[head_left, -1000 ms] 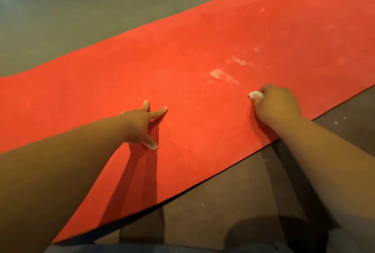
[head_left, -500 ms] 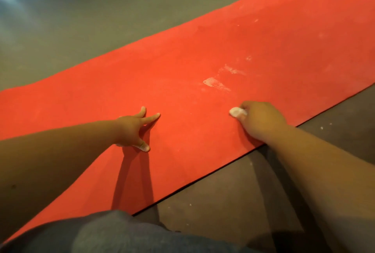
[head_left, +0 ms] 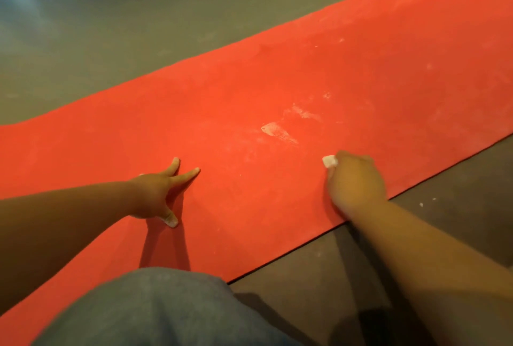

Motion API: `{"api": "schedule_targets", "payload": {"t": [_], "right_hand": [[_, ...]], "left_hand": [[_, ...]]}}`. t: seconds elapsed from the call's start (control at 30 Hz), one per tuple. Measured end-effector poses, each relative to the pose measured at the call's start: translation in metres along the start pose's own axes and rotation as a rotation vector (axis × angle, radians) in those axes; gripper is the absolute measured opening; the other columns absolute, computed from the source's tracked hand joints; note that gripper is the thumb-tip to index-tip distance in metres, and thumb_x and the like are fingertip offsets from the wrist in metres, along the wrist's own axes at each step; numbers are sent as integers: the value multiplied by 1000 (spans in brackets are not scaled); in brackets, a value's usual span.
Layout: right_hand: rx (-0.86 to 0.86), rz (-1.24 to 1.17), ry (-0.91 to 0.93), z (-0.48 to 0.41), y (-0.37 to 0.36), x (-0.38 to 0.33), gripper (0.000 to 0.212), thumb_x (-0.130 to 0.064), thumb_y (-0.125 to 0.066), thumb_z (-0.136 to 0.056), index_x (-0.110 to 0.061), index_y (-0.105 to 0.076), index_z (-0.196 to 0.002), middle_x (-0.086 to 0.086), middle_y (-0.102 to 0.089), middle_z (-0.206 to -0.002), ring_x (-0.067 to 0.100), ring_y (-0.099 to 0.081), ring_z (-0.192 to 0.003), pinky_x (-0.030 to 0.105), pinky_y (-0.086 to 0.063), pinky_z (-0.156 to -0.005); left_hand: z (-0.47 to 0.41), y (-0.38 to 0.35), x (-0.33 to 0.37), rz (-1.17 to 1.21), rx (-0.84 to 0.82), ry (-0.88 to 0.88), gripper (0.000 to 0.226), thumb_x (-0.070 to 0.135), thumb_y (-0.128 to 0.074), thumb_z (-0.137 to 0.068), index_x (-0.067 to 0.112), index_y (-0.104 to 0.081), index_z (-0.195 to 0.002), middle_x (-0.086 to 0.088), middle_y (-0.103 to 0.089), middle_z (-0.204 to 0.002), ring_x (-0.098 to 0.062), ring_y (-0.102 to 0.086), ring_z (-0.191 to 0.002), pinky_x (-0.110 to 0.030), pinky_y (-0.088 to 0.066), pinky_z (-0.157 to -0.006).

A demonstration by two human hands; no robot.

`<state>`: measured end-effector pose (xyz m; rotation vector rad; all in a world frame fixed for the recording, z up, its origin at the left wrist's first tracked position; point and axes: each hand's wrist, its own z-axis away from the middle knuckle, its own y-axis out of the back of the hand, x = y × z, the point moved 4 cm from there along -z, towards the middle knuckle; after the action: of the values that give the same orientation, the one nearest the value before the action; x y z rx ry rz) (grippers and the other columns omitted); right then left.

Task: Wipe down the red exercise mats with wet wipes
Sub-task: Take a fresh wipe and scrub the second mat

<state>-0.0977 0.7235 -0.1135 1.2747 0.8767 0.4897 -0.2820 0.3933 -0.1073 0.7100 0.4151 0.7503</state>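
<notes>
A long red exercise mat [head_left: 249, 101] lies diagonally across the floor. My right hand [head_left: 355, 179] presses down near the mat's near edge, shut on a small bunched white wet wipe [head_left: 329, 161] that sticks out past the fingers. Just beyond the wipe are whitish smears [head_left: 279, 131] on the mat. My left hand [head_left: 158, 193] rests flat on the mat to the left, fingers spread, holding nothing.
Grey-brown floor [head_left: 138, 26] surrounds the mat on both sides, with small white specks [head_left: 421, 204] near the mat's near edge. My knee in grey cloth [head_left: 155, 309] rests on the mat at the bottom.
The view has tilted and my knee has come into sight at the bottom. My right hand with the wipe has slid back toward me, away from the white smears. The left hand stays planted.
</notes>
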Motion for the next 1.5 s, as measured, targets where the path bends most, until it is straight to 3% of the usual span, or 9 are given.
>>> {"api": "schedule_targets", "payload": {"t": [0.2, 0.3, 0.43, 0.63, 0.7, 0.87, 1.07, 1.27, 1.5], "right_hand": [[-278, -169, 711, 87, -58, -135, 32, -27, -39, -95, -31, -58, -121, -4, -64, -117, 21, -53, -106, 35, -43, -92], [-218, -92, 496, 39, -44, -100, 33, -40, -38, -96, -32, -61, -118, -2, -66, -115, 23, -56, -105, 34, -46, -88], [55, -23, 12, -1, -12, -48, 28, -34, -41, -98, -16, -62, -104, 11, -68, -101, 32, -55, -98, 35, -45, -76], [-318, -144, 746, 83, -54, -163, 24, -28, -49, -90, -33, -65, -108, -7, -68, -101, 18, -54, -95, 31, -43, -79], [-292, -86, 690, 53, -46, -152, 23, -34, -48, -90, -33, -65, -106, -6, -68, -101, 19, -54, -97, 33, -46, -81], [50, -26, 114, -23, -14, -89, 19, -19, -53, -89, -18, -69, -98, 9, -69, -99, 32, -56, -97, 33, -38, -79], [-230, -196, 722, 51, -58, -192, 22, -22, -55, -83, -30, -69, -96, -4, -63, -85, 22, -56, -85, 33, -48, -70], [102, -21, 130, -50, -30, -107, 27, -16, -49, -88, -17, -67, -108, 10, -66, -109, 31, -55, -101, 34, -38, -90], [-164, -200, 656, 50, -62, -222, 18, -41, -61, -83, -29, -65, -95, -1, -53, -90, 23, -50, -88, 35, -47, -73]], "left_hand": [[-11, -3, -15, 91, 51, -44, 105, 77, -62, -64, 58, 7, -141, 4, 20, -157, -20, -15, -146, -51, -11, -117], [-10, 1, -29, 285, 226, -49, 90, 82, -38, -61, 53, -17, -144, 10, -1, -160, -15, -14, -146, -43, -12, -119], [-10, -22, -46, 244, 413, 73, 81, 82, -29, -73, 51, -12, -146, 10, -1, -160, -24, -7, -147, -56, -19, -114], [-11, -45, -48, 290, 657, 116, 77, 76, -13, -77, 46, -17, -147, 10, -13, -159, -24, -11, -147, -53, -10, -115], [-12, -47, -52, 313, 682, 109, 74, 71, -15, -80, 42, -23, -148, 9, -16, -158, -24, -13, -147, -51, -10, -116], [-12, -47, -53, 313, 731, 121, 68, 62, -21, -84, 38, -32, -146, 6, -23, -157, -24, -19, -145, -49, -13, -117], [-10, -45, -55, 303, 729, 140, 68, 60, -21, -83, 39, -31, -146, 7, -22, -157, -21, -17, -146, -47, -12, -118], [-12, -42, -56, 294, 745, 124, 67, 57, -25, -82, 34, -38, -144, 3, -29, -155, -25, -23, -144, -50, -15, -116], [-14, -39, -57, 285, 739, 122, 68, 55, -26, -81, 33, -40, -143, 3, -29, -155, -24, -23, -143, -50, -16, -116]]}}
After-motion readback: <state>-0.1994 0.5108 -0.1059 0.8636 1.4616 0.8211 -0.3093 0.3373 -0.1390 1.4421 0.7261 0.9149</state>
